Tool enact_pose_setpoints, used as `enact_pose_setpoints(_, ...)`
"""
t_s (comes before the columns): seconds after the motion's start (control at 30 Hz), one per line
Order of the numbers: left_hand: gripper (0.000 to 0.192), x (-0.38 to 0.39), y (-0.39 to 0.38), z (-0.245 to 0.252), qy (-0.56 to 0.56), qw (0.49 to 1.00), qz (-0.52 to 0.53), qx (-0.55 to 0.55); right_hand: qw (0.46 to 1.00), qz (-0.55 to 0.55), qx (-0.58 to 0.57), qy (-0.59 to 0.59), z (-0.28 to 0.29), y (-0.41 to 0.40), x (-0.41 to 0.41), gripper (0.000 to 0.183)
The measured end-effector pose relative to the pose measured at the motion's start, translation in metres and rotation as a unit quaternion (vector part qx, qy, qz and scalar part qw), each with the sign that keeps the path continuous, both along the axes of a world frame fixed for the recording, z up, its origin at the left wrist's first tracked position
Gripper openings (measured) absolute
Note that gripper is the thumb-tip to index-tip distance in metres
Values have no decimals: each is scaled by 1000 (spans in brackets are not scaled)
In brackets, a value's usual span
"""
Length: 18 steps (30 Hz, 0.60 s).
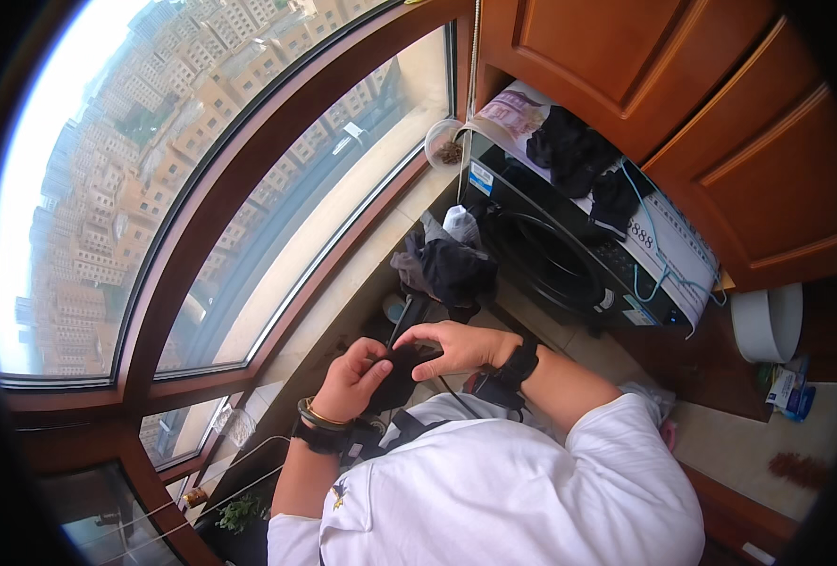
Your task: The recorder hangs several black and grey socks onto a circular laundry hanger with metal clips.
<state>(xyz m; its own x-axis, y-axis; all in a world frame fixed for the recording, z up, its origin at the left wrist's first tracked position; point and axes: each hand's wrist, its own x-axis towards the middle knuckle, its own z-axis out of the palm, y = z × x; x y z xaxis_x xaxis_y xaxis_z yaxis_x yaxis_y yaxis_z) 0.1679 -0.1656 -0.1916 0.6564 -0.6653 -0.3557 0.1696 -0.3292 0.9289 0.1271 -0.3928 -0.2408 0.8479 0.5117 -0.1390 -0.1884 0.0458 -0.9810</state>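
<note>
Before my chest, my left hand (356, 378) pinches the edge of a small black cloth item (392, 382) between thumb and fingers. My right hand (461, 350) is just to the right of it, thumb and fingers spread, fingertips close to the top of the black item; whether they touch it is unclear. Beyond the hands is a bunch of dark and grey clothes (454, 265), with a light grey piece (461, 225) on top. Black garments (574, 152) lie on the covered top of a black front-loading washing machine (546, 255).
A brown-framed window (206, 212) and its tiled sill (390, 230) run along the left. A clear plastic tub (447, 147) stands by the machine's corner. Wooden cabinet doors (602, 64) are above the machine, with a light blue cord (645, 233) across its cover. A white bin (765, 325) is at right.
</note>
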Motion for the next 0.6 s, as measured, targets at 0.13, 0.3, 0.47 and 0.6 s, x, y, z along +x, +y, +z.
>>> enact_pose_setpoints(0.13, 25, 4, -2, -3, -31, 996, -60, 57, 997, 61, -43, 34, 6, 6, 4, 32)
enact_pose_setpoints(0.3, 32, 28, 21, -5, 26, 955, -150, 256, 989, -61, -27, 129, 22, 0, -8, 29)
enact_pose_setpoints(0.47, 26, 42, 40, -40, 74, 993, -9, 96, 964, -215, 85, 134, -36, -11, -20, 29)
enact_pose_setpoints(0.6, 18, 57, 20, -65, 96, 973, 207, 26, 958, -286, 5, 15, -81, -10, -21, 26)
